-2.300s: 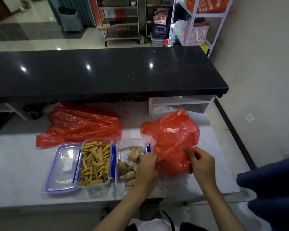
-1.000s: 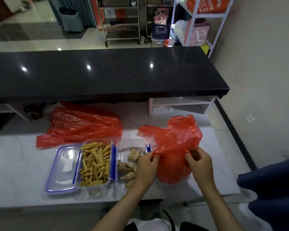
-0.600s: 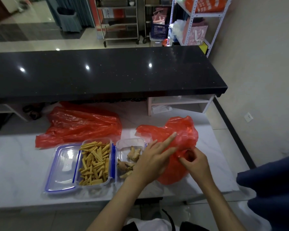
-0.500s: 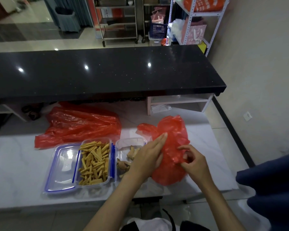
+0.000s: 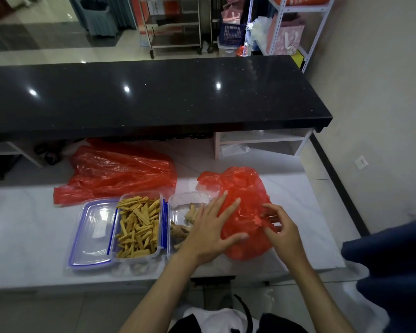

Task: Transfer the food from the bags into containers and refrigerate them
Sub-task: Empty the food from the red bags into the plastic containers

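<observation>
While the left hand [image 5: 208, 234] lay flat with straight, spread fingers against the left side of a crumpled red bag [image 5: 244, 203], the right hand [image 5: 280, 230] pinched a fold of the same bag between curled fingertips on its right side. The bag sat on the white counter [image 5: 27, 227], touching the right end of a clear container [image 5: 178, 205] that held pale, knobbly pieces of food [image 5: 190, 213]; the left hand covered part of that container. Just beside it on the left stood a second clear container [image 5: 162, 222] with blue clips, filled with yellow sticks of food [image 5: 138, 228], its lid [image 5: 93, 233] lying open flat on the far left. Behind both containers a second red bag [image 5: 120, 170] lay flattened on the counter, reaching under the edge of a raised black countertop [image 5: 154, 97]. Metal shelving [image 5: 286, 27] stood in the background.
</observation>
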